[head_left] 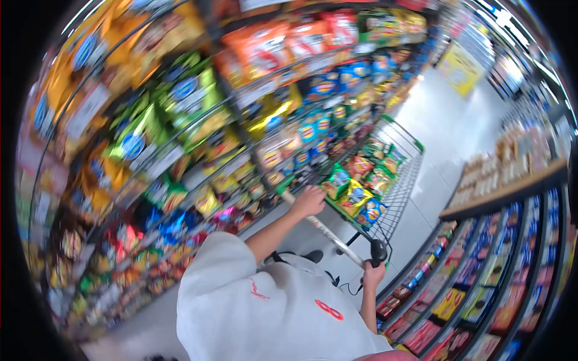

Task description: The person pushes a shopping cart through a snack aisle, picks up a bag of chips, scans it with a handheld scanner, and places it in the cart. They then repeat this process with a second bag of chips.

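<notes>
My left hand (310, 201) is wrapped around the pale handle bar (328, 231) of a shopping cart. At the bar's other end my right hand (373, 274) is closed on the handle, just below a black rounded device (378, 250) with a dark cable. Part of that grip is hidden. Inside the wire cart (404, 201), with its green corners, lie several bagged snacks, among them a yellow bag (354, 197), a blue bag (371, 212) and a green bag (339, 175).
Shelves of chip bags (259, 48) rise along the left, close to the cart. On the right stand sloped racks of small packets (448, 304) and a wooden-edged shelf (512, 186). The shiny tiled floor (442, 114) runs ahead, past a yellow sign (460, 68).
</notes>
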Demonstrator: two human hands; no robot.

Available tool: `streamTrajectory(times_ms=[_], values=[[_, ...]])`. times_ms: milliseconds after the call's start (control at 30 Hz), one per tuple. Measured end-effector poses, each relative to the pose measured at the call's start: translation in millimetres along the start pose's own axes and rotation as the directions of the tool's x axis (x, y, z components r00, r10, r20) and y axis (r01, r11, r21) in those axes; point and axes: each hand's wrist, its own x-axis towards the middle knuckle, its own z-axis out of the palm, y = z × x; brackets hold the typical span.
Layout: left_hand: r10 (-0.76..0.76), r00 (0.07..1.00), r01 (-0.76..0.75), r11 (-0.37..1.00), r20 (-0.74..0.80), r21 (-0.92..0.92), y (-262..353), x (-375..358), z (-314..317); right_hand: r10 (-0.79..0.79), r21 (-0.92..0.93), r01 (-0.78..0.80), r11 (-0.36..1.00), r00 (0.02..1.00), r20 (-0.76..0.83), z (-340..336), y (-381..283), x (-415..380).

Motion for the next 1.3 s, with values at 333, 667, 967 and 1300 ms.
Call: streamTrajectory(times_ms=[333,667,967,1300], values=[[-0.081,0.997,0.081,0.997,0.018,0.001,-28,-63,12,-0.04,0.211,0.023,0.977,0.996,0.077,18,-14,-71],[-0.078,0.996,0.081,0.991,0.031,-0.102,-38,-170,-31,-0.074,0.206,0.077,0.976,0.997,-0.022,40,12,-174],[-0.047,0.999,0.046,0.996,-0.017,-0.079,-62,-277,-65,-0.077,0.083,0.088,0.993,0.989,-0.13,58,4,-300],[-0.023,0.999,0.023,1.0,0.039,-0.003,-68,-379,-101,-0.084,-0.04,0.08,0.996,0.989,-0.12,61,-6,-422]])
